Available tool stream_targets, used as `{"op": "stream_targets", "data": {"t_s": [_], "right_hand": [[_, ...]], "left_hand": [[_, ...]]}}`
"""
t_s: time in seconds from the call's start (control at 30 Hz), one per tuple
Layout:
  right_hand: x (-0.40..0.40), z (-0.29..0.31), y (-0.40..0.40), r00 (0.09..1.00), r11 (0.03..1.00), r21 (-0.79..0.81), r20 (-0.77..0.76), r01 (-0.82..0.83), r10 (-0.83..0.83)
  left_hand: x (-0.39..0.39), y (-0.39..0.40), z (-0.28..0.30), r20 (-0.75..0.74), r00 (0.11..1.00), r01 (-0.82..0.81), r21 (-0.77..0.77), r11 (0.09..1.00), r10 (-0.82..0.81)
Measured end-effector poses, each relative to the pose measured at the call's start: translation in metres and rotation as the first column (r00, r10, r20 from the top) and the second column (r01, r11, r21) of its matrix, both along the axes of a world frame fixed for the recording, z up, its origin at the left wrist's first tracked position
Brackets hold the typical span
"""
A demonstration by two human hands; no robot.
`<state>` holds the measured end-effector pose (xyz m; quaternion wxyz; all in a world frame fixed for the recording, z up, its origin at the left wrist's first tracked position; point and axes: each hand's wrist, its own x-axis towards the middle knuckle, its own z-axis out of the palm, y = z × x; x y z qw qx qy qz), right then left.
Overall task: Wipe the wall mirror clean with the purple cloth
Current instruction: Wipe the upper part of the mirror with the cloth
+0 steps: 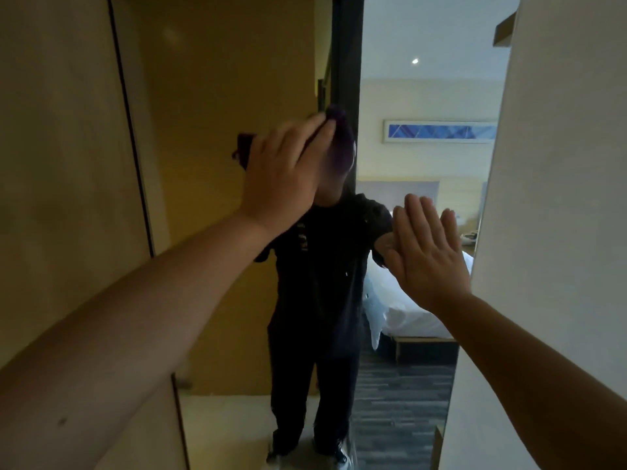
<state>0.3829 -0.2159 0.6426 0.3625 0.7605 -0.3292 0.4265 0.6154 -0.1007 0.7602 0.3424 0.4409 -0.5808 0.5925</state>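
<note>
Most of the purple cloth (341, 140) is hidden behind the left hand (285, 178), which presses it flat against the wall mirror (424, 198) near the glass's upper middle; only a blurred purple bulge past the fingertips and a dark corner at the hand's left edge show, so its long axis cannot be told. The left fingers (315, 130) lie extended over the cloth. The right hand (427, 252) is held flat and spread, grasping nothing, at the mirror's right side.
</note>
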Motion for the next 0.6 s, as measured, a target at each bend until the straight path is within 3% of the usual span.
{"op": "stream_targets", "data": {"t_s": [0.13, 0.27, 0.43, 0.6], "right_hand": [[0.002, -0.002, -0.005, 1.0, 1.0, -0.017, 0.005, -0.013, 0.013], [0.003, -0.004, -0.013, 0.999, 0.997, -0.063, 0.006, -0.041, 0.042], [0.005, -0.008, -0.017, 0.991, 0.985, -0.129, 0.057, -0.115, 0.123], [0.005, -0.01, -0.019, 0.983, 0.976, -0.159, 0.076, -0.152, 0.165]], "left_hand": [[-0.022, -0.014, 0.051, 0.055, 0.998, -0.044, -0.001, 0.999, 0.044], [-0.021, -0.031, 0.048, 0.098, 0.991, -0.102, 0.106, 0.989, 0.091], [-0.017, -0.029, -0.02, 0.071, 0.985, -0.163, 0.147, 0.976, 0.154], [-0.014, -0.028, -0.156, 0.201, 0.976, -0.124, 0.21, 0.97, 0.082]]}}
